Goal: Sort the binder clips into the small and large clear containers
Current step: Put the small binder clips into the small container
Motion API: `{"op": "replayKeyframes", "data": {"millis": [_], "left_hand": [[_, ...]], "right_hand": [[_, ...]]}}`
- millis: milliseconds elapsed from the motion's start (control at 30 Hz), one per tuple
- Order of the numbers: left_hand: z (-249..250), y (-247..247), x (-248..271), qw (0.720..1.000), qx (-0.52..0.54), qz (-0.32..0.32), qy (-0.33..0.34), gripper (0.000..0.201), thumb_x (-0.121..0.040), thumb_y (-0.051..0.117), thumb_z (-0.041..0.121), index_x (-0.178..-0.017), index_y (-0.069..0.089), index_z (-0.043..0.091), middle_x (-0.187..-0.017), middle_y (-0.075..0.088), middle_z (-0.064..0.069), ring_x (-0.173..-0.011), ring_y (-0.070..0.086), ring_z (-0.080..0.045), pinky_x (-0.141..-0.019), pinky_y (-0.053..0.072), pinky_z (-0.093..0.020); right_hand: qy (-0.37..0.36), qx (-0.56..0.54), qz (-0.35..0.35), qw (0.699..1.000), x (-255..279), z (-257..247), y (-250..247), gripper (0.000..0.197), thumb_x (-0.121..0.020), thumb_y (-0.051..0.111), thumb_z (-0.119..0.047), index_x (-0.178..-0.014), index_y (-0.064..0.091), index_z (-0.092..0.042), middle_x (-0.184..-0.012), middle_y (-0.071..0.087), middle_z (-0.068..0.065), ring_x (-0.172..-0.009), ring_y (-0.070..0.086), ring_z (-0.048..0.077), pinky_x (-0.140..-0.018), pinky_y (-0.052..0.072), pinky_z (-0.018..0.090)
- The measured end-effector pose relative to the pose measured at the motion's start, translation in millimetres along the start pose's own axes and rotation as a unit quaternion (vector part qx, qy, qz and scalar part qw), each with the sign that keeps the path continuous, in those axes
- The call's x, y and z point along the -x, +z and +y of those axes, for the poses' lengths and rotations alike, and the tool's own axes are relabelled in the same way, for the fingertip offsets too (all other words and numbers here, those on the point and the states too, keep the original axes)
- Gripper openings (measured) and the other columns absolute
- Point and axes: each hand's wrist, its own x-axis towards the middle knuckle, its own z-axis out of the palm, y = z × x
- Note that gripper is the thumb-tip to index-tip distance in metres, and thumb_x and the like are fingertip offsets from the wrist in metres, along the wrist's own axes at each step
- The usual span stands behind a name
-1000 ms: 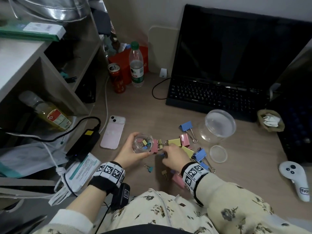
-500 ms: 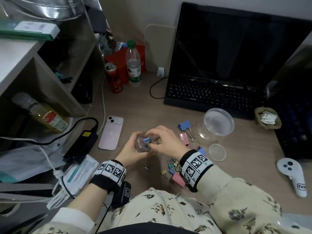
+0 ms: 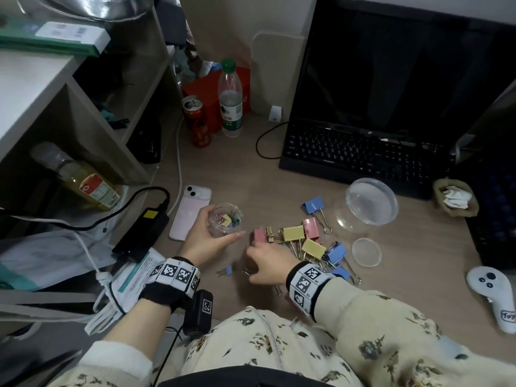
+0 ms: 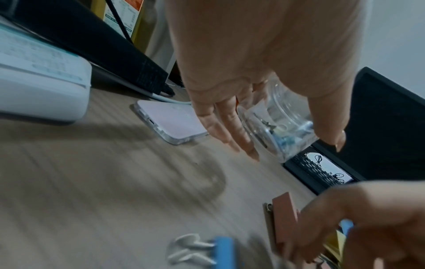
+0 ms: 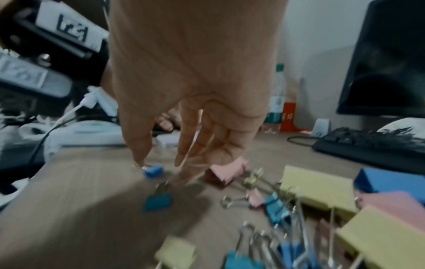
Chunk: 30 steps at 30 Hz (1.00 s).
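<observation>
My left hand [image 3: 208,237] grips the small clear container [image 3: 225,219], tilted, with a few small clips inside; the left wrist view shows the container [image 4: 282,123] between thumb and fingers. My right hand [image 3: 258,259] hovers low over the pile of binder clips [image 3: 304,241], holding nothing. In the right wrist view its thumb and forefinger [image 5: 158,160] are apart just above a small blue clip [image 5: 154,171]. The large clear container [image 3: 368,205] lies on its side at the right, with a round lid [image 3: 366,252] in front of it. A large blue clip [image 3: 314,204] lies apart.
A pink phone [image 3: 192,210] lies just left of the small container, with a black charger [image 3: 145,233] and cables beyond it. A laptop [image 3: 363,152] stands behind the clips. A can [image 3: 195,118] and a bottle [image 3: 230,101] are at the back, a white controller [image 3: 494,294] at the right.
Half a second ago my right hand was at the mouth of the small container with a small blue clip. It has come back down to the pile, empty.
</observation>
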Motion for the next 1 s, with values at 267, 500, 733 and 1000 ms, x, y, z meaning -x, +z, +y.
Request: {"op": "replayKeyframes", "data": {"millis": [267,500,733,1000], "left_hand": [[-3,-3,6,1.0,0.002,0.002,-0.009,0.085,-0.059,0.09,0.032,-0.13,0.043,0.024,-0.119,0.055,0.017,-0.112,0.054,0.001,-0.104,0.043,-0.03],[-8,-14,10,1.0,-0.002,0.007,-0.002,0.081,-0.058,0.091,0.029,-0.125,0.047,0.022,-0.117,0.057,0.015,-0.113,0.055,-0.001,-0.105,0.043,-0.033],[-12,-14,20,1.0,-0.005,-0.025,0.011,0.072,-0.066,0.084,0.002,-0.123,0.043,0.017,-0.111,0.055,0.015,-0.101,0.056,0.013,-0.08,0.044,-0.005],[-14,-35,35,0.998,0.036,0.04,0.013,0.075,-0.061,0.087,0.015,-0.122,0.043,0.022,-0.113,0.055,0.016,-0.104,0.056,0.003,-0.089,0.044,-0.013]], "right_hand": [[-0.004,0.027,-0.005,1.0,-5,-3,24,0.038,-0.082,0.062,-0.015,-0.118,0.053,-0.008,-0.115,0.055,0.014,-0.099,0.061,0.037,-0.068,0.044,0.037],[0.053,-0.097,0.048,0.993,-6,7,13,0.02,-0.085,0.054,-0.013,-0.102,0.064,-0.008,-0.104,0.065,0.016,-0.098,0.062,0.034,-0.081,0.052,0.037],[-0.014,-0.247,0.251,0.936,-12,-4,-46,0.017,-0.09,0.061,-0.019,-0.104,0.071,-0.015,-0.102,0.07,0.001,-0.097,0.062,0.016,-0.092,0.05,0.035],[-0.15,-0.232,0.279,0.92,-15,-18,-52,0.012,-0.087,0.064,-0.019,-0.094,0.072,-0.014,-0.087,0.068,-0.002,-0.078,0.061,0.01,-0.075,0.052,0.03]]}}
